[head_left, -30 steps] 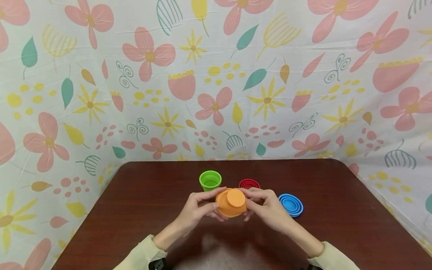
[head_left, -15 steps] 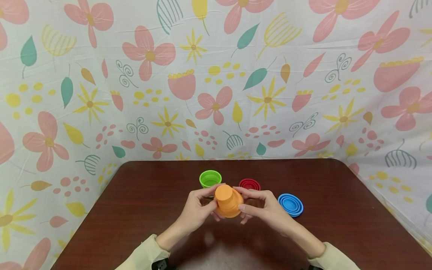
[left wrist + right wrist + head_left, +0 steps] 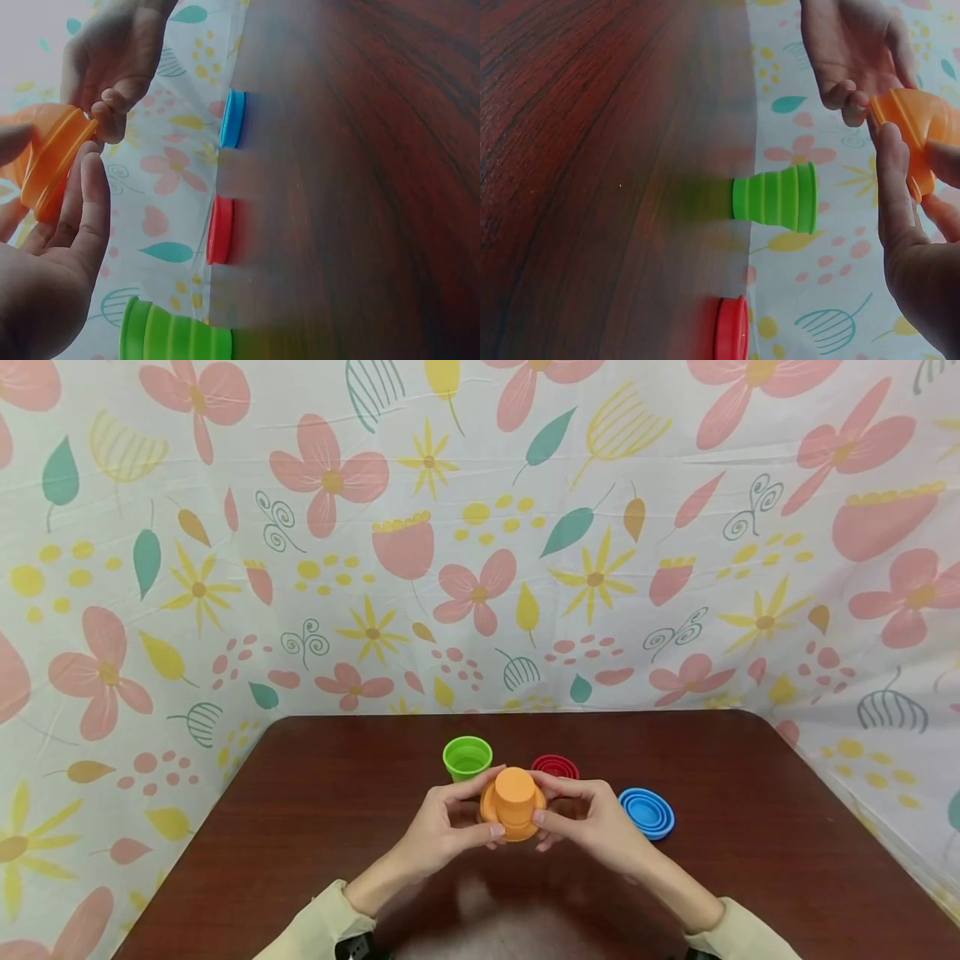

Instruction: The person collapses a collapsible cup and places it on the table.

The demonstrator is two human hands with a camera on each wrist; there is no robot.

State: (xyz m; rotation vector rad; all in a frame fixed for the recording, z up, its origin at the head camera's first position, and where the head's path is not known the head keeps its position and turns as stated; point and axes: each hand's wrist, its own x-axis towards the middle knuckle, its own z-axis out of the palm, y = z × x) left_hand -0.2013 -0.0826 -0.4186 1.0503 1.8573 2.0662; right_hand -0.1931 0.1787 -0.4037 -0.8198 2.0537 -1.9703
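Note:
An orange collapsible cup [image 3: 515, 787] is held up over the table between both hands, its round base turned toward the head camera and its wide rim facing away. My left hand [image 3: 441, 825] grips its left side, thumb low on the ringed wall and fingers behind the rim. From the right, my right hand [image 3: 594, 820] pinches the cup, thumb on the wall and fingertips at the rim. In the left wrist view, the cup [image 3: 58, 154] shows stepped rings between the narrow base and the rim. The right wrist view shows fingers of both hands meeting at the cup's edge [image 3: 911, 127].
Behind the hands, a green collapsible cup [image 3: 467, 757] stands extended on the dark wooden table [image 3: 337, 777]. To its right lies a red cup [image 3: 555, 766], folded flat. A flattened blue cup [image 3: 647, 813] sits beyond my right hand. A flower-print cloth [image 3: 480, 527] hangs behind the table.
The orange cup's base has tipped from the right to the left and back to the middle, and sticks out farther. My left thumb has slid lower onto the cup's front.

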